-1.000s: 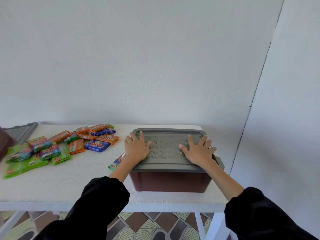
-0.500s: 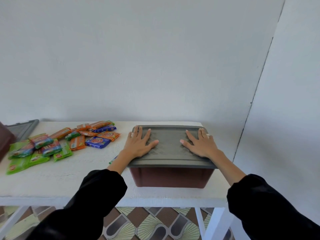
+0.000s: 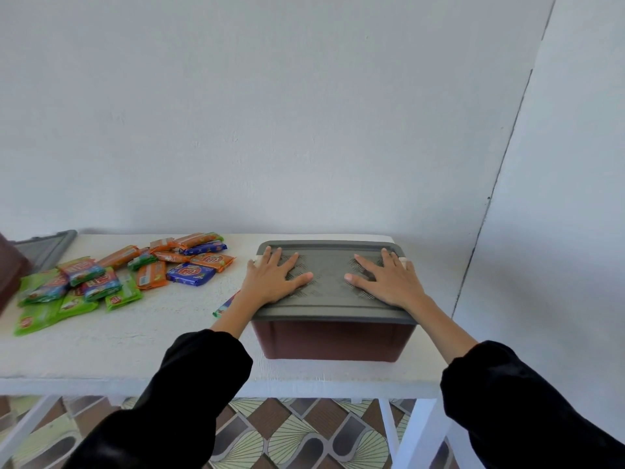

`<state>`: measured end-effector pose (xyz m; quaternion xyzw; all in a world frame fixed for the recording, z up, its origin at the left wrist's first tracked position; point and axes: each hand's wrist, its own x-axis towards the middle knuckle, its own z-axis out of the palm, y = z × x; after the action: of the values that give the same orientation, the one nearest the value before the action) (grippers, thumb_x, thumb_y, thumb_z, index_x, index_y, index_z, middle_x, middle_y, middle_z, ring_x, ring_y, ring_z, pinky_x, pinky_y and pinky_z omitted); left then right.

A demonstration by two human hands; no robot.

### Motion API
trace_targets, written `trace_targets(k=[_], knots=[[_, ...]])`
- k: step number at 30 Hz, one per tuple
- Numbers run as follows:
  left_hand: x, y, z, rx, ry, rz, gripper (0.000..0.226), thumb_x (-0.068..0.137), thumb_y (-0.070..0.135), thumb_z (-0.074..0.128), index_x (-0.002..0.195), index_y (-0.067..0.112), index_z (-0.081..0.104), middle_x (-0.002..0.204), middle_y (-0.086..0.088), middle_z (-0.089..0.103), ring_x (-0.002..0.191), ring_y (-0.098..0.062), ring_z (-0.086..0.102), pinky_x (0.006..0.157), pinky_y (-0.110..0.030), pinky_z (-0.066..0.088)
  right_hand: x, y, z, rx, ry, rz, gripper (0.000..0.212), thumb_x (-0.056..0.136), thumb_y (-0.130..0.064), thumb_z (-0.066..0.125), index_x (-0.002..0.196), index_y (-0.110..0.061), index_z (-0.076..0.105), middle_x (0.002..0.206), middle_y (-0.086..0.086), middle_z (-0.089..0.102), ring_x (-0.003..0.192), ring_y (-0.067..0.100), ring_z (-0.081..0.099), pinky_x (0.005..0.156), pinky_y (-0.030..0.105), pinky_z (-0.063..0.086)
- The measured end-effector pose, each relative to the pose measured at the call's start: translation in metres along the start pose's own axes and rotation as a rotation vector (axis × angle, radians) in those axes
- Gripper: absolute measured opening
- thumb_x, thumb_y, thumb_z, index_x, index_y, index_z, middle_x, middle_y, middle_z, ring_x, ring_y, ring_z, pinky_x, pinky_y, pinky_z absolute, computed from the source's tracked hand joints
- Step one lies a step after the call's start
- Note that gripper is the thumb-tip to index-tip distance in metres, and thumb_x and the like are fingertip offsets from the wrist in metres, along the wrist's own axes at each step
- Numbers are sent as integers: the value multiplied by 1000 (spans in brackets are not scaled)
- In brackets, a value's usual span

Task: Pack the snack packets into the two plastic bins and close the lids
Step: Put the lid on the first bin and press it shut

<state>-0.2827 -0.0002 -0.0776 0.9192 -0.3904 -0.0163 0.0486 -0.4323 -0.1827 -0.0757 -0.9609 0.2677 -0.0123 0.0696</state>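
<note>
A brown plastic bin (image 3: 333, 340) stands at the table's right end with its grey lid (image 3: 326, 265) lying on top. My left hand (image 3: 274, 280) lies flat on the lid's left half, fingers spread. My right hand (image 3: 387, 280) lies flat on the right half, also spread. Neither hand grips anything. A pile of green, orange and blue snack packets (image 3: 111, 275) lies on the table to the left. One packet (image 3: 228, 302) peeks out beside my left wrist. A second brown bin (image 3: 10, 279) shows at the far left edge, with a grey lid (image 3: 47, 245) behind it.
The white table (image 3: 135, 346) ends just right of the bin, close to a white wall (image 3: 558, 231). Another wall runs along the table's back. Patterned floor tiles (image 3: 297, 434) show below the front edge.
Both hands have slid a little forward and outward on the lid. The lid's front edge now sits lower and level on the bin.
</note>
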Motion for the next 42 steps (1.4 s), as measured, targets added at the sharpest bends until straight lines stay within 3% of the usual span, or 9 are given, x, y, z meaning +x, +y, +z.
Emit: trace_targets(k=[6, 9, 11, 16, 21, 31, 34, 38, 42], knots=[[-11, -24, -7, -413, -70, -65, 66, 83, 59, 51, 143, 40, 29, 156, -10, -11, 145, -33, -3, 116, -48, 11, 4, 25, 0, 249, 51, 146, 65, 84, -65, 45, 142, -38, 33, 155, 11, 15, 141, 34, 20, 112, 48, 28], [-17, -30, -5, -562, -77, -50, 82, 72, 68, 56, 143, 35, 31, 151, -14, 24, 129, -27, 37, 96, -30, 37, 6, 35, 1, 315, -31, 122, 66, 86, -62, 45, 144, -37, 26, 155, 10, 22, 141, 29, 23, 110, 45, 29], [-16, -29, -4, -609, -22, -30, 74, 79, 58, 61, 142, 31, 34, 146, -12, 36, 123, -24, 43, 91, -25, 37, 6, 33, 2, 341, 4, 115, 65, 87, -59, 46, 144, -36, 28, 154, 9, 26, 142, 27, 23, 109, 44, 30], [-7, -29, -3, -522, -4, -23, 70, 82, 53, 57, 143, 29, 33, 131, -13, 50, 110, -22, 52, 81, -23, 40, 9, 23, 3, 281, 50, 118, 66, 87, -61, 45, 145, -34, 28, 153, 11, 26, 142, 27, 19, 105, 44, 34], [6, -32, -2, -450, -31, -53, 77, 79, 60, 55, 145, 30, 29, 130, -20, 49, 121, -32, 46, 99, -38, 38, 22, 17, 6, 233, 72, 157, 74, 80, -72, 43, 144, -38, 29, 151, 16, 29, 142, 30, 20, 102, 45, 36], [50, -39, -5, -469, -8, -35, 77, 79, 58, 57, 145, 27, 29, 116, -7, 57, 86, -16, 53, 73, -24, 40, 62, 15, -1, 221, 75, 149, 71, 82, -69, 43, 144, -37, 29, 149, 17, 31, 143, 27, 17, 103, 44, 36], [61, -40, -5, -487, -3, -50, 77, 78, 58, 58, 144, 28, 31, 113, -6, 53, 101, -22, 56, 84, -27, 41, 74, 15, -4, 228, 71, 144, 70, 83, -68, 43, 144, -37, 29, 149, 17, 32, 143, 27, 18, 102, 44, 36], [58, -36, -7, -433, -40, -112, 79, 77, 65, 55, 144, 36, 26, 154, -16, 12, 140, -36, 21, 113, -46, 23, 76, 15, -3, 184, 72, 163, 69, 83, -71, 38, 144, -39, 28, 150, 21, 25, 140, 34, 22, 106, 44, 33], [49, -18, -8, -87, 16, -91, 64, 92, 58, 31, 148, 29, 18, 156, -6, -18, 144, -25, -17, 115, -53, -2, 71, 9, 0, 63, 113, 65, 57, 93, -58, 30, 145, -35, 26, 157, 15, 0, 145, 32, 0, 115, 46, 16]])
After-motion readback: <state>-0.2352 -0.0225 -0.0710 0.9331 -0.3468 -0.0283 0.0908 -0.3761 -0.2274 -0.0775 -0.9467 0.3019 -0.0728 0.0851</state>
